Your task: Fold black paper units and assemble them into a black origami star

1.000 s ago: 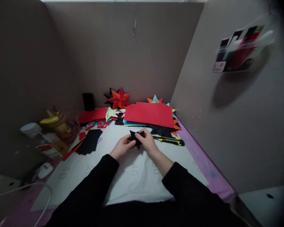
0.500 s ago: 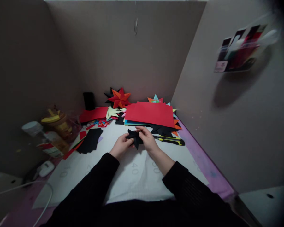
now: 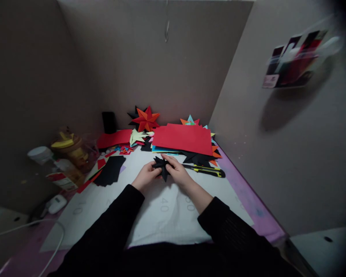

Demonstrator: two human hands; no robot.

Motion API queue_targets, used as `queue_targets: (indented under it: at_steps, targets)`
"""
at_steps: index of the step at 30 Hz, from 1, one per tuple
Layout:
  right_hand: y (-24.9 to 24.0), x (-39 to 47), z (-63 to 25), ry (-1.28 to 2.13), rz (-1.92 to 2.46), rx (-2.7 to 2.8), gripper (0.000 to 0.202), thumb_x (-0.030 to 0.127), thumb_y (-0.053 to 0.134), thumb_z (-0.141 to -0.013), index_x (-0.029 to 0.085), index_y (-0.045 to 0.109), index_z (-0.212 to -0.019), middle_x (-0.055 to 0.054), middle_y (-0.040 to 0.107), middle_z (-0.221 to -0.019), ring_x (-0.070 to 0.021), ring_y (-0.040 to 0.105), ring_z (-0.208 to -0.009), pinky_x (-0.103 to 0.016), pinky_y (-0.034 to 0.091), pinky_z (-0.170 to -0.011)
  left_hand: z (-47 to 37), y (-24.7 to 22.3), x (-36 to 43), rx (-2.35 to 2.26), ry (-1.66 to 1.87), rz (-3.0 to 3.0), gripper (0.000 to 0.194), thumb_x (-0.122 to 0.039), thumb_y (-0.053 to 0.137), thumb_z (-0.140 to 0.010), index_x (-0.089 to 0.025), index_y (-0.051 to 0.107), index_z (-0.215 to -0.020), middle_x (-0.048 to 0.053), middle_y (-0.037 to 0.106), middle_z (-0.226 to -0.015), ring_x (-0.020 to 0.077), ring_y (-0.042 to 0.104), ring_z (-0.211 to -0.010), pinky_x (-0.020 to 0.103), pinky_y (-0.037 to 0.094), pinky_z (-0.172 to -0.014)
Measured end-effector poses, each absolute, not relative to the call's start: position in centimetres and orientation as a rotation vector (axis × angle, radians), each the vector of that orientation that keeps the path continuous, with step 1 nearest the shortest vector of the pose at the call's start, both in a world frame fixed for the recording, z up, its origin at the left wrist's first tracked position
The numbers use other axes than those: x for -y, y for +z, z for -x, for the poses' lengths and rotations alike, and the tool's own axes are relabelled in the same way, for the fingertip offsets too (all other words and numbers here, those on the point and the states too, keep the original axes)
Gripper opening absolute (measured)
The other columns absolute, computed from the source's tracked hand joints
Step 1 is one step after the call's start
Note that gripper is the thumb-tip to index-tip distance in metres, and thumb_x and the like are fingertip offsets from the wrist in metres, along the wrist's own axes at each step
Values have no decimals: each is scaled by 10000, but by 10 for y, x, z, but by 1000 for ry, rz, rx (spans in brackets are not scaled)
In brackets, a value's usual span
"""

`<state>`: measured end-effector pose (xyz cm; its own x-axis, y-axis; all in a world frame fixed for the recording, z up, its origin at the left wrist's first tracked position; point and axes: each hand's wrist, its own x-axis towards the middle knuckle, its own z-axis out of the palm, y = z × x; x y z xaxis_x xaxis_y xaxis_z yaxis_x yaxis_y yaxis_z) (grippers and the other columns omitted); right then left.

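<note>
Between my two hands is a small folded black paper star (image 3: 162,166), held just above the white sheet (image 3: 158,227). My left hand (image 3: 146,175) pinches its left side, thumb on top. On the right side, my right hand (image 3: 177,170) grips it with the thumb at the near face and the fingers around the far edge. Right of that hand lie a black-and-yellow utility knife (image 3: 212,172) and a pair of scissors-like or bladed yellow-trimmed tool parts that I cannot make out clearly. A stack of red paper (image 3: 183,137) lies just beyond my hands.
At left are black paper pieces (image 3: 111,170), a bottle (image 3: 65,175), a yellow-lidded container (image 3: 66,144), a white earphone-like case (image 3: 57,204) and a cable (image 3: 62,234). Behind stand a red-orange paper star (image 3: 147,119) and a black phone-like block (image 3: 108,122). Partition walls enclose the table.
Both hands and the black star have shifted slightly left. My right fingers have moved closer over the star's right side.
</note>
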<state>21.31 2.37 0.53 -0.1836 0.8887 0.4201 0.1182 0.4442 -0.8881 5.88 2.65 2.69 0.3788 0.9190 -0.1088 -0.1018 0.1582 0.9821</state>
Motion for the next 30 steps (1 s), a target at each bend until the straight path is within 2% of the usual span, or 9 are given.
queue_targets:
  at_steps: [4,9,15,18,21,26,30]
  targets:
    - [6,-24,-214,885,900,1667,378,183,434,-826,274,573,-1166,-51,510,-1170,-188,455,-1131,-371,299,-1026,-59,29,-25,-900,888,-1172,369,-240,669,-642,-117,550,-969,11,609,-757,112,572,-635,231,456,-577]
    - [4,-27,-214,803,930,1658,319,143,434,-794,242,605,-1044,-46,555,-1070,-185,492,-1061,-366,342,-977,-58,27,-24,-882,902,-1145,337,-231,680,-635,-117,547,-924,12,602,-759,113,569,-656,230,457,-593]
    - [-2,-28,-212,955,947,1537,221,196,448,-791,221,603,-946,-34,583,-1005,-193,518,-1007,-368,369,-935,-59,24,-26,-903,907,-1133,339,-255,692,-633,-119,549,-908,14,603,-740,118,571,-635,243,461,-593]
    - [-2,-27,-210,1076,886,1408,263,246,485,-786,239,565,-1036,-31,580,-1049,-187,533,-980,-356,399,-896,-58,22,-27,-916,913,-1158,345,-248,695,-628,-114,548,-910,9,600,-711,112,562,-606,229,449,-568]
    - [-1,-26,-207,1190,855,1194,441,284,569,-737,268,472,-1167,-39,577,-1076,-175,557,-921,-334,444,-818,-57,20,-29,-907,951,-1162,366,-252,694,-633,-119,540,-937,10,609,-728,105,560,-601,223,444,-573]
    - [0,-24,-203,1347,927,1064,333,322,696,-625,180,586,-905,-41,625,-856,-168,589,-734,-319,486,-692,-57,15,-32,-911,1029,-1188,348,-267,684,-649,-133,516,-922,6,591,-750,109,561,-635,219,439,-593]
    - [-1,-22,-200,1420,955,1019,307,351,710,-604,159,600,-816,-1,614,-660,-151,579,-584,-299,480,-595,-59,11,-32,-929,1064,-1254,359,-287,687,-649,-156,481,-912,-2,556,-803,122,552,-702,241,444,-644]
